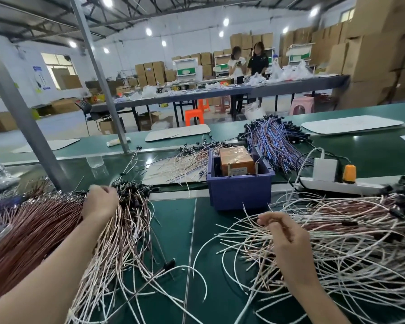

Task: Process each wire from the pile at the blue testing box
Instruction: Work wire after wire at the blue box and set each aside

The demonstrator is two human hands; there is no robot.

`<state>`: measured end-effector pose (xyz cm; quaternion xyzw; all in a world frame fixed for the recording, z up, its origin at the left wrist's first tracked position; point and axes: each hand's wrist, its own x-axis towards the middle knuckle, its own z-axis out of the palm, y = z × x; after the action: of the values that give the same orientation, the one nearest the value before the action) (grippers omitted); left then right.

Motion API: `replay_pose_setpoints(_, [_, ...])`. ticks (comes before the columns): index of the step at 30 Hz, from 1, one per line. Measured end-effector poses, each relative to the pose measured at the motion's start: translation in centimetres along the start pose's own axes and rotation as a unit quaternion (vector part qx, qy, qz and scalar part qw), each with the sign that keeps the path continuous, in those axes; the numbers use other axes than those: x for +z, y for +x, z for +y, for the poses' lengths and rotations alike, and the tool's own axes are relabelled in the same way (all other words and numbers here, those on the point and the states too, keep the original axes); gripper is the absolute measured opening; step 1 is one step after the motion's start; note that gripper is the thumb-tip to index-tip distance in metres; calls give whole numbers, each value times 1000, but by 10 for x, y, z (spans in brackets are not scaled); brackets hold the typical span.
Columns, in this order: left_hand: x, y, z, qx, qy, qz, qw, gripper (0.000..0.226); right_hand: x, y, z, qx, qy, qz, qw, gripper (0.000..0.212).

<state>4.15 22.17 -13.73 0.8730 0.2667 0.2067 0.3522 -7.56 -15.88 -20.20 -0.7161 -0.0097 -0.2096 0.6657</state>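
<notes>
Left of the blue plastic testing box (pixel 240 194), the left hand (pixel 101 203) grips the black-plugged ends of a thick pile of pinkish-white wires (pixel 124 232); right of it, the right hand (pixel 284 235) curls over a loose tangle of white wires (pixel 341 244), grip unclear. Both heaps look large, so much likely remains

Ceiling lamps (pixel 225 21) are shining over a white-walled hall where cardboard boxes (pixel 365 54) are standing stacked behind a long grey table (pixel 290 86), orange stools (pixel 194 115) sitting near it.
</notes>
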Motion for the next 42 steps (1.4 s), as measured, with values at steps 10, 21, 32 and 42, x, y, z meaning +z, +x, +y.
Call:
replay_pose_setpoints(10, [59,-196,83,495,-20,-166,852,4,14,40,-25,126,450,-66,882,53])
replay_pose_setpoints(21, [67,-145,84,638,120,-61,758,12,-3,37,-11,-15,-20,-69,997,34])
replay_pose_setpoints(32, [76,-193,98,493,-129,89,856,9,9,29,-8,-28,-28,4,999,24])
replay_pose_setpoints(42, [73,-159,99,-186,-662,-296,663,28,13,24,-1,-34,-33,-17,999,12])
